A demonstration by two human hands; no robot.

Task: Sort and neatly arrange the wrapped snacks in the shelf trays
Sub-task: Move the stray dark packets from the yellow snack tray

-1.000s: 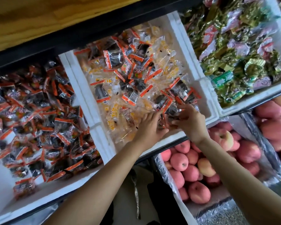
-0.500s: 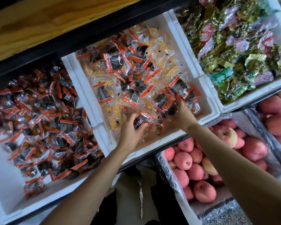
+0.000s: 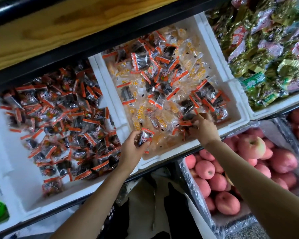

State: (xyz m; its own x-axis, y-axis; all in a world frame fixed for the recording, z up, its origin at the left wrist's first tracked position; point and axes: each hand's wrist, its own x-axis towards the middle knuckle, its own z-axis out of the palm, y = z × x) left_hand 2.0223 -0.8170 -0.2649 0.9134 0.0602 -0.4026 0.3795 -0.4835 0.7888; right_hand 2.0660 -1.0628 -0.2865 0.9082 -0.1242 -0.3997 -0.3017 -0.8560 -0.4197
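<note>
I count three white foam trays (image 3: 238, 116) on my feed and two hands, the left hand (image 3: 130, 150) and the right hand (image 3: 204, 129). There are two lined bins (image 3: 191, 180) of apples (image 3: 205, 169). The dark orange-edged packets (image 3: 62, 118), yellow packets (image 3: 195, 69) and green-gold packets (image 3: 266, 54) are heaped too thick to number.

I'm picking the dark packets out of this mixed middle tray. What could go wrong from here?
1. The left hand holds a dark packet near the front rim of the middle tray; if dropped, it may fall into the gap below.
2. The right hand reaches among mixed packets, so a yellow packet could get carried along into the left tray.
</note>
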